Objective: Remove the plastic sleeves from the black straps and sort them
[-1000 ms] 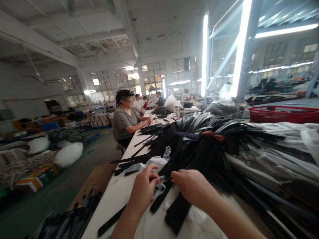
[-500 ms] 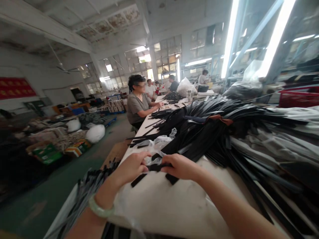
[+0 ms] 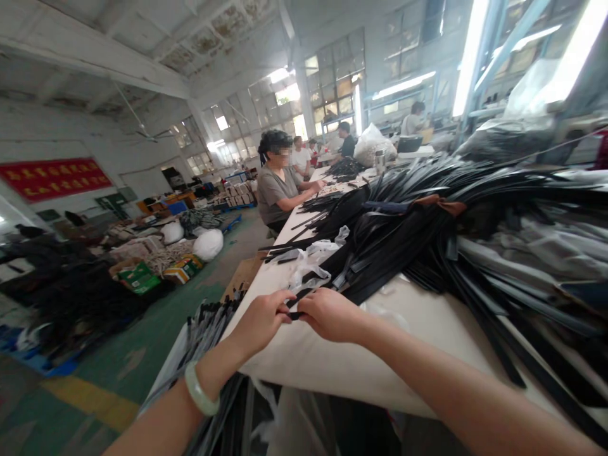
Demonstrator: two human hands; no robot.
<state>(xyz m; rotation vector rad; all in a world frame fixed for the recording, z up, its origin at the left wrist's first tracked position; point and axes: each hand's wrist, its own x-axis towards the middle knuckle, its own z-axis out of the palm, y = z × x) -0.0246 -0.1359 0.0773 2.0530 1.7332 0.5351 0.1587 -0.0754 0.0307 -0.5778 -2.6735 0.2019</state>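
My left hand (image 3: 266, 318), with a pale green bangle on its wrist, pinches a black strip (image 3: 295, 315) over the near part of the table (image 3: 304, 361). Close beside it, my right hand (image 3: 329, 311) grips the same strip, its fingers curled and partly hidden. Just beyond both hands lies crumpled clear plastic wrap (image 3: 311, 261). A large bundle of long black strips (image 3: 399, 253), bound with a brown band (image 3: 441, 204), spreads over the table to the right.
Grey and black strips (image 3: 209, 329) stand bunched below the table's left edge. A co-worker in a grey top (image 3: 280, 190) sits farther along that side. White material (image 3: 546, 259) is heaped at the right. Green cartons (image 3: 137, 277) and white sacks (image 3: 208, 244) lie on the floor.
My hands have come closer together, and less of the strip shows between them. The black pieces beneath them no longer show on the table. The camera view has shifted left and down.
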